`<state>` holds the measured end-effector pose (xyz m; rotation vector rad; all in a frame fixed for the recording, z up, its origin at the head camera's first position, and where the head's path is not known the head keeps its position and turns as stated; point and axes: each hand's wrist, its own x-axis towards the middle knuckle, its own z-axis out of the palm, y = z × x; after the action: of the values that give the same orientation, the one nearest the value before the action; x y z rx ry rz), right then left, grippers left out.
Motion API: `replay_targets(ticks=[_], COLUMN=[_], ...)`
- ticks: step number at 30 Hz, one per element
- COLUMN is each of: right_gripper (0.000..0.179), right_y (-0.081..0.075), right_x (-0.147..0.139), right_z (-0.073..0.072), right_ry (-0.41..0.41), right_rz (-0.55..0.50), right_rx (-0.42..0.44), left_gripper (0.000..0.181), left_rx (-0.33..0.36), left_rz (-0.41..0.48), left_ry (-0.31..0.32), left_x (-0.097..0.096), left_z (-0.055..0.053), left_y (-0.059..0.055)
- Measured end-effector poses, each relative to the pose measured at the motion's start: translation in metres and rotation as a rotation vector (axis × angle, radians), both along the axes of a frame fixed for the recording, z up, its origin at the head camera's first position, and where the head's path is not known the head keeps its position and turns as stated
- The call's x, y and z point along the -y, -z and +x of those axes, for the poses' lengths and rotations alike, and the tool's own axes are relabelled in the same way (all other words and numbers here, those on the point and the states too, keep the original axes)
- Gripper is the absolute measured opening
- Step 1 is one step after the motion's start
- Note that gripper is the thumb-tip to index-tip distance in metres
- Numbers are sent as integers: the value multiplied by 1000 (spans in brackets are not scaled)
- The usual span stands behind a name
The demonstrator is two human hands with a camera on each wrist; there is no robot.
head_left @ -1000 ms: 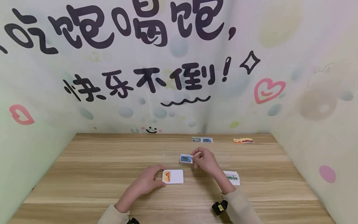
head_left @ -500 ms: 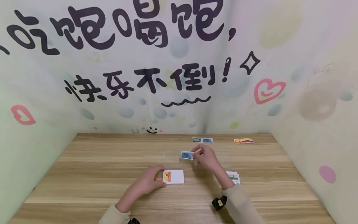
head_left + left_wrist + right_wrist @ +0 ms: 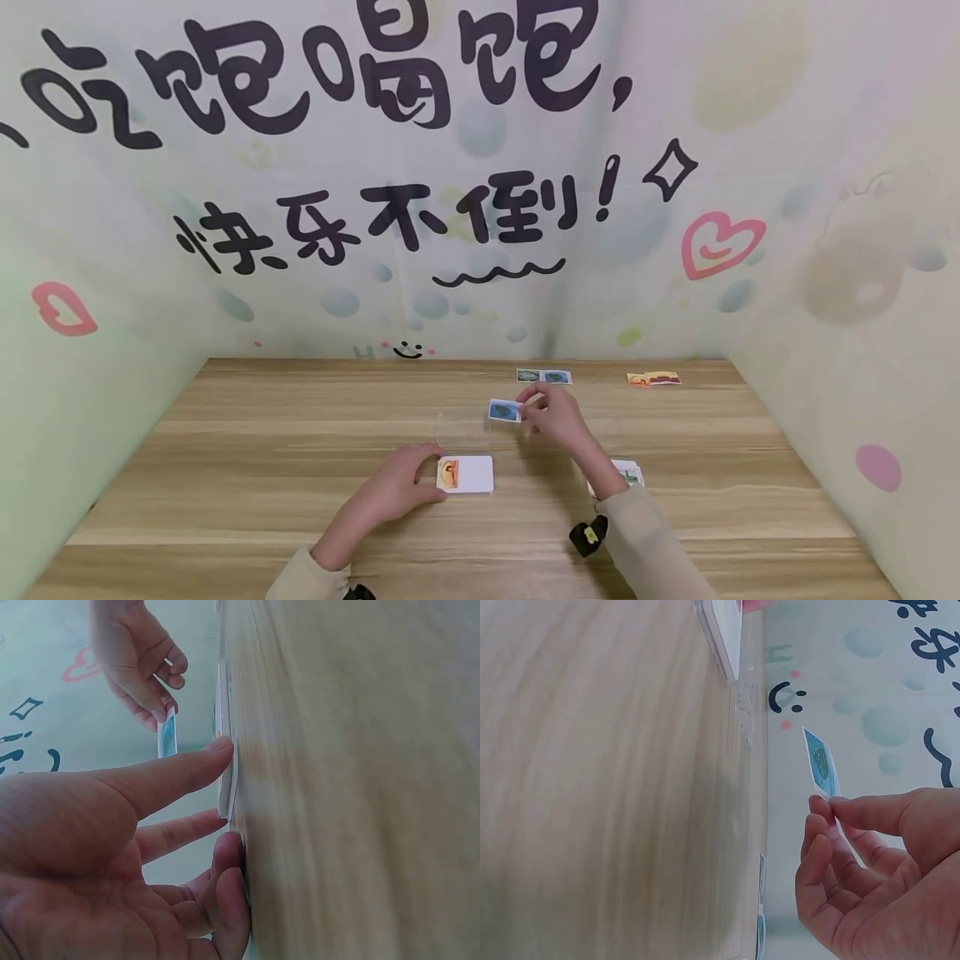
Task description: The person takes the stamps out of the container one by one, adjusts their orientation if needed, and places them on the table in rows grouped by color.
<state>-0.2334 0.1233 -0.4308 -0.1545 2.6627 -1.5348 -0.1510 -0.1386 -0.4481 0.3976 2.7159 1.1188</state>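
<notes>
Backdrop (image 3: 480, 312) printed with dark lettering and hearts, standing behind a wood-grain bench (image 3: 300, 421). On the bench, a flat clear plastic piece (image 3: 461, 429), outline faint; exact shape cannot be told.

Left hand (image 3: 397, 483): thumb and forefinger spanning the left end of a white card stack (image 3: 476, 475), one on the near edge, one on the far, gripping it in place. Right hand (image 3: 558, 417): thumb and fingertips pinching one small card, the other fingers loosely curled.

White stack lies flat, an orange picture (image 3: 447, 474) at its left end; loose or printed, cannot tell. Second stack (image 3: 632, 472), partly behind the right forearm, green picture on top. Toward the back, two pairs of small cards: a blue-and-green pair (image 3: 544, 377) and an orange-and-red pair (image 3: 654, 378).

Smallest: the blue card (image 3: 505, 411), raised off the bench, held by its right end, picture showing. Judged very light, thin, fairly stiff but bendable; smooth face likely slippery, corners apt to crease. Best hold: a light pinch at one short edge, clear of the picture. Stack looks firmer; better squared from opposite edges lest the cards slide apart.
</notes>
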Motion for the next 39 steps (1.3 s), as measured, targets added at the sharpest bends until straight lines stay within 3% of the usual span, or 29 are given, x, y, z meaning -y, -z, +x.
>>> replay_targets(ticks=[39], right_gripper=[5], right_y=[6], right_x=[1], right_z=[-18], right_ry=[2], right_rz=[46], right_rx=[11], left_gripper=[56], left_rx=[22], left_rz=[-18], left_ry=[-20], left_x=[-1], left_z=[1], left_y=[0])
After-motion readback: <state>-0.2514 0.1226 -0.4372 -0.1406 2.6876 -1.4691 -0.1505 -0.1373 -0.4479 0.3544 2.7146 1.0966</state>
